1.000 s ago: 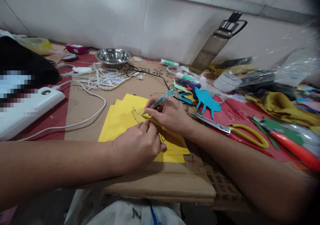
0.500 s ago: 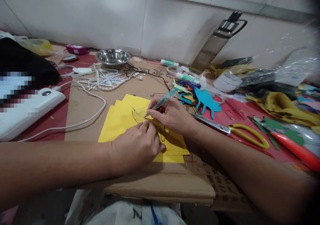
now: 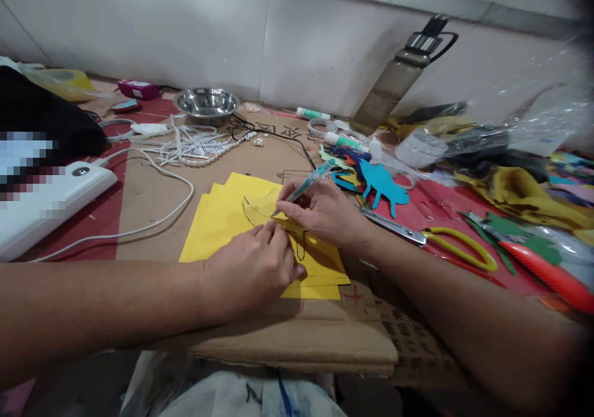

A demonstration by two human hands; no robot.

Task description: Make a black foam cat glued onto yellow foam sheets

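Yellow sheets (image 3: 208,219) lie stacked and slightly fanned on the cardboard, with dark drawn outlines on the top one. My right hand (image 3: 320,210) holds a light blue, clear pen (image 3: 309,182), its tip on the top sheet near a curved line. Just below the tip, my left hand (image 3: 260,262) lies palm down on the sheets, its fingers together and pressing on the paper. Part of the drawing is hidden under both hands.
Scissors (image 3: 459,247) and a red-handled cutter (image 3: 542,275) lie right. Beyond are a blue cutout (image 3: 383,188), glue sticks, tape rolls and a tilted bottle (image 3: 390,86). A metal bowl (image 3: 206,104) stands at the back; a white power bank (image 3: 55,206) with cable lies left.
The pen tip and my right hand have shifted very slightly right along the sheet. My left hand stays in place; the whole view has moved a little.
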